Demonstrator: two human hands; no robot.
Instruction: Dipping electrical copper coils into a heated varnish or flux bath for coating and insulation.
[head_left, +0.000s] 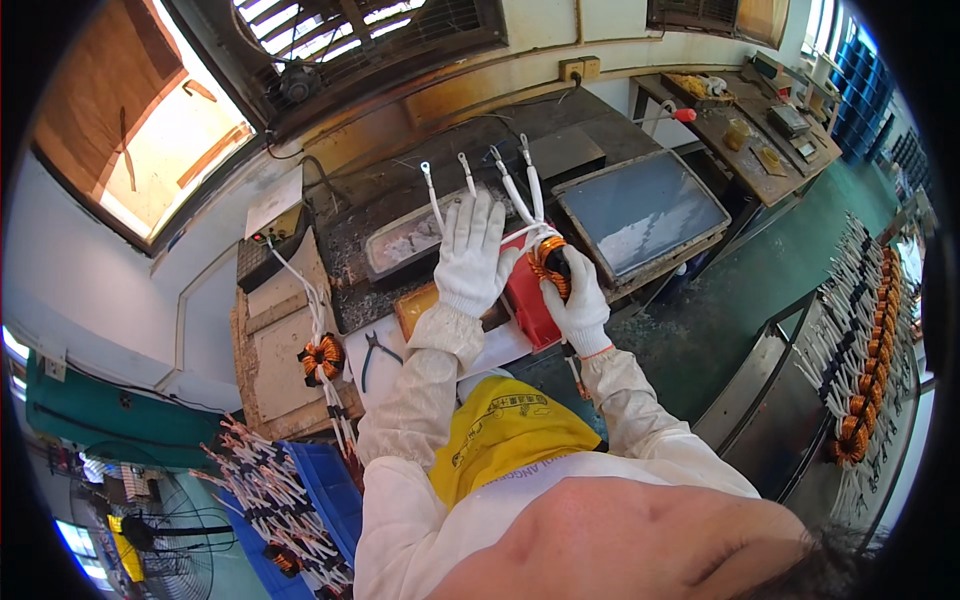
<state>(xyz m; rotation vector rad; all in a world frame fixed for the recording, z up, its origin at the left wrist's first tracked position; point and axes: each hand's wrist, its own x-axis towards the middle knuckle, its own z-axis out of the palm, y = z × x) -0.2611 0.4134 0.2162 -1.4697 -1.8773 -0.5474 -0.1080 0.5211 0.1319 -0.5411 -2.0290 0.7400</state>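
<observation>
Dark, grimy metal worktop (590,122); orange copper-wound ring coil (549,262) nr its front edge, just beside a red plastic box (533,308). R hand (582,305) grips coil; L hand (472,250) open, fingers straight over some white sleeved leads (534,188), can't tell if pressing. Best keep coil steady, leads uncrossed, metal ring lugs (524,141) apart. Grey rectangular tray (640,205) crowds R edge; more room twd back edge

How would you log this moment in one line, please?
left hand: open, at leads | right hand: holding coil | pliers: on white sheet
</observation>
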